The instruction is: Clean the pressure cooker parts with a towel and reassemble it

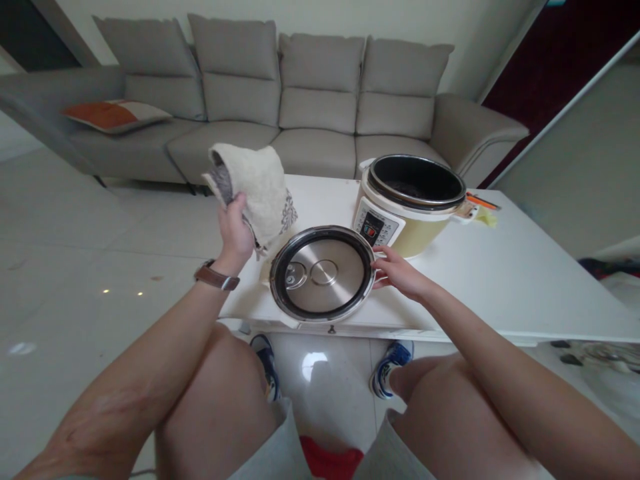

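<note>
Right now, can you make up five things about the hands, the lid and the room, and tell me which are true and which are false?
1. The left hand holds a cloth. True.
2. The right hand touches the edge of the lid. True.
3. The lid is shut on the pot. False: it is off, and the pot stands open on the table.
4. An orange and white cushion lies on the sofa. True.
5. The watch is on the right wrist. False: the watch is on the left wrist.
</note>
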Tool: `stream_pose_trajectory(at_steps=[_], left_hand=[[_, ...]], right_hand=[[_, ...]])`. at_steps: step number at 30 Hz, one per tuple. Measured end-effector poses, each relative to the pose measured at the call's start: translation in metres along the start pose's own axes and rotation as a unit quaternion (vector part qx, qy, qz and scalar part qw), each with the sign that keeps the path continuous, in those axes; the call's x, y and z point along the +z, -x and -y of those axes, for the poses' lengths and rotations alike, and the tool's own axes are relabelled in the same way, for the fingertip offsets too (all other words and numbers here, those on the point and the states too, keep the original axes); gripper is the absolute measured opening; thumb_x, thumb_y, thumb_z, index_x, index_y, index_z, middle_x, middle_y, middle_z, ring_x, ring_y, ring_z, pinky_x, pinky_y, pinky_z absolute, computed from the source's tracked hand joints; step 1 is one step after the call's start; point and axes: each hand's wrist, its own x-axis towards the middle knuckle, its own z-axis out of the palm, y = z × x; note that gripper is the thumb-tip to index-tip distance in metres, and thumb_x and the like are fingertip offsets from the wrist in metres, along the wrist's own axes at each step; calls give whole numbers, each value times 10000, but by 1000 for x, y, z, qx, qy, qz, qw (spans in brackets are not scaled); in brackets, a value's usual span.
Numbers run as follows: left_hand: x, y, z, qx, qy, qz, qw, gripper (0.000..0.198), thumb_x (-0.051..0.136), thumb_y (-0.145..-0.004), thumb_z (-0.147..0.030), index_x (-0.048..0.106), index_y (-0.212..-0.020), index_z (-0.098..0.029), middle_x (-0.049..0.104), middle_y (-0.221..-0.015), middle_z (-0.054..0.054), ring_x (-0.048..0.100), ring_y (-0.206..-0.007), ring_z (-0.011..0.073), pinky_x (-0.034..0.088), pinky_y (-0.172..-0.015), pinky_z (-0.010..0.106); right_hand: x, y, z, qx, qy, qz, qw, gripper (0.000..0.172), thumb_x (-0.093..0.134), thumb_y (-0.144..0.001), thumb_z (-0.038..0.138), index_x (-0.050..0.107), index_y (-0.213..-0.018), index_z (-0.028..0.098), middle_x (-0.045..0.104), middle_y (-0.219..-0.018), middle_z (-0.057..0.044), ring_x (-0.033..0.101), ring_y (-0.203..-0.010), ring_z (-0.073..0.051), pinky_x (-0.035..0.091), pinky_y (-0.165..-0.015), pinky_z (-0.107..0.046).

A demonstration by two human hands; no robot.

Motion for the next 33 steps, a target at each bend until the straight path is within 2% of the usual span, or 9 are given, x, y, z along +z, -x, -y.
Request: stream_pose_trajectory(at_steps=[2,4,9,12,17,21,26,29,33], left_hand=[[0,3,-4,53,-50,63,995,375,641,-918,-455,675,-1169,-178,710,-1275,75,613,-1278,259,415,-1174,394],[4,12,-6,68,-100,190,974,405,614,-948,-441,659,-1250,-175,712,-1282,82,626,-1259,270,428,-1159,414],[23,50,6,42,-232,468,852,421,466,-1013,-365,608,-1366,-185,695,-1347,106,639,-1253,290,458,-1125,444],[31,69,25,62,-281,549,784,453,428,-1023,-362,557,-1420,-186,643,-1434,129,617,-1306,281,445,-1142,432],[38,79,35,76,-301,578,755,485,410,-1021,-348,527,-1454,-163,563,-1528,145,541,-1404,282,378,-1198,425],[39,79,20,28,-273,605,747,519,420,-1021,-419,529,-1481,-205,606,-1491,117,585,-1355,286,404,-1165,404],[38,77,-6,-26,-218,645,732,473,539,-956,-437,650,-1375,-248,667,-1423,77,606,-1323,298,395,-1166,405],[33,65,-12,-112,-176,599,773,437,618,-887,-469,735,-1247,-250,711,-1352,58,630,-1279,316,430,-1141,423],[21,40,-3,-233,-112,433,863,383,672,-790,-473,790,-1000,-175,797,-1050,89,716,-1053,359,541,-1001,479]], right_hand=[[0,-1,0,-1,3,-1,1000,363,579,-834,177,516,-1186,238,637,-818,15,630,-651,-128,621,-594,-275],[0,-3,-1,-1,6,-2,1000,351,582,-836,181,521,-1177,239,640,-829,12,631,-651,-127,618,-588,-268],[1,-5,-2,0,-3,-13,1000,327,591,-839,174,527,-1153,237,628,-812,18,623,-634,-119,613,-571,-254],[2,-4,-1,3,-6,-14,1000,306,592,-847,178,532,-1142,234,626,-810,19,622,-624,-113,613,-574,-249],[4,-3,2,4,-23,-16,1000,244,572,-865,174,530,-1099,227,628,-811,23,609,-586,-102,620,-570,-264],[3,-4,-1,2,-27,-7,1000,252,578,-869,179,514,-1106,235,645,-820,21,619,-593,-110,628,-582,-282],[0,-5,-4,0,-25,-6,1000,282,590,-859,183,516,-1125,239,635,-792,28,625,-600,-121,629,-584,-291],[0,-5,-4,-5,-17,-7,1000,279,601,-854,186,533,-1120,237,637,-811,22,622,-606,-118,621,-576,-278],[1,-3,-2,-4,-10,-9,1000,276,598,-862,189,536,-1126,237,644,-822,15,624,-609,-119,618,-573,-273]])
